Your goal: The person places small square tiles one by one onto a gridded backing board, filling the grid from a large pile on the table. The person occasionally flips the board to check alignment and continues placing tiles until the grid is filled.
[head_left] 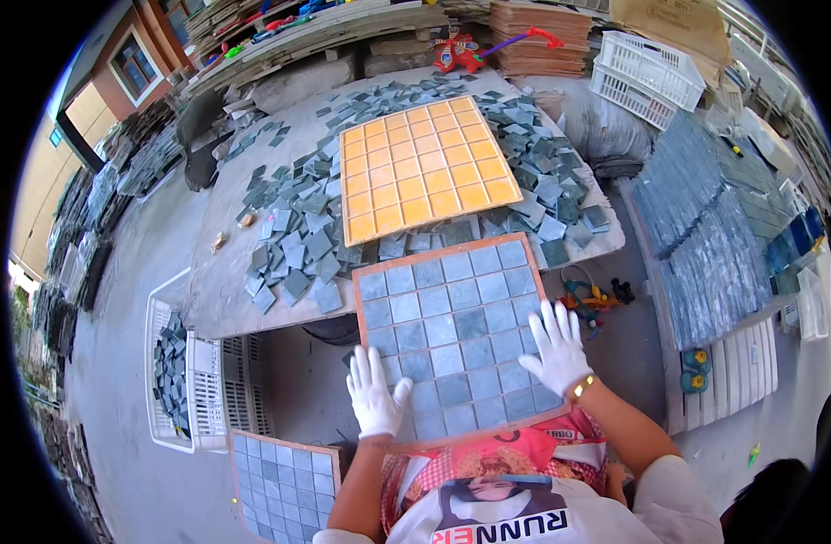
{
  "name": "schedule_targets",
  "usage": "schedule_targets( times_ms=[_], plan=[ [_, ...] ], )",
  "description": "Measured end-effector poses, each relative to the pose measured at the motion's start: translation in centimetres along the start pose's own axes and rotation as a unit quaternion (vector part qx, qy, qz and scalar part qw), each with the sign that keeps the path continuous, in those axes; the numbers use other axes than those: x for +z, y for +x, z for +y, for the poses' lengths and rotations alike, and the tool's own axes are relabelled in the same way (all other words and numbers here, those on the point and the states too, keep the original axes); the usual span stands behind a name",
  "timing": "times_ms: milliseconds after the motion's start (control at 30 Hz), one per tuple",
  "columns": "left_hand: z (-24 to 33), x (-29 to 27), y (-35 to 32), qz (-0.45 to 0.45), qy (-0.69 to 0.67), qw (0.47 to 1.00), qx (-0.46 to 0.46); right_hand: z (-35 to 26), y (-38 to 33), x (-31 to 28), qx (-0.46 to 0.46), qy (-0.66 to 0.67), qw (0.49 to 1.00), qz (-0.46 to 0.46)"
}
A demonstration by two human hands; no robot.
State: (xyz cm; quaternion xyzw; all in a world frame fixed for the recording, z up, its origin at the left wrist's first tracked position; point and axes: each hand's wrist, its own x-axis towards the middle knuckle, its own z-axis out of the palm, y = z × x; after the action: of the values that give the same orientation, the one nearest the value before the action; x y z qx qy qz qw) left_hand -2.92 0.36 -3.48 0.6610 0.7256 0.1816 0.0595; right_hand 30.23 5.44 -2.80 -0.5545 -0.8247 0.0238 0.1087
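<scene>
White shirt: the wearer's printed front [615, 512] was seen nearest the camera, with a pink checked apron [406, 476] below the panel's near edge.
Tiled panel: a square of grey-blue tiles [447, 331] was held between the two hands, its near edge at the apron, its far edge just short of a yellow gridded form [415, 163]; what bore it from beneath could not be told.
Left hand: white-gloved [377, 399], it was laid palm down over the left edge, fingers stretched and not curled round anything.
Right hand: also gloved [559, 352], it was rested on the right edge with fingers spread – no closed grip was shown.
Weight: with so many stone-like tiles, the panel was judged heavy, best borne by both sides at once.
Stiffness: a rigid piece was suggested by the reddish frame [440, 253]; tile corners were judged liable to chip.
Surface: the faces looked smooth, so slipping under flat gloves was thought possible.
Hold: the frame's opposite side edges were judged the safest place, with fingers hooked below – whether the tiles were fixed could not be seen.
Worktable: loose tiles [293, 249] were scattered over its top [225, 199].
</scene>
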Motion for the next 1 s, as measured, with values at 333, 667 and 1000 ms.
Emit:
schedule_targets(
  times_ms=[333,667,1000],
  plan=[
    [-5.6,-2.3,-7.0,-0.041,-0.541,0.774,-0.327,1.8,-5.4,-0.7,0.222,0.431,0.873,-0.059],
    [-3.0,0.4,-9.2,0.033,-0.199,0.97,-0.138,-1.2,-7.4,-1.0,0.228,0.301,0.922,-0.085],
    [-4.8,0.3,-6.3,-0.055,-0.316,0.934,-0.157,1.1,-6.8,-0.3,0.18,0.399,0.896,-0.074]
  ],
)
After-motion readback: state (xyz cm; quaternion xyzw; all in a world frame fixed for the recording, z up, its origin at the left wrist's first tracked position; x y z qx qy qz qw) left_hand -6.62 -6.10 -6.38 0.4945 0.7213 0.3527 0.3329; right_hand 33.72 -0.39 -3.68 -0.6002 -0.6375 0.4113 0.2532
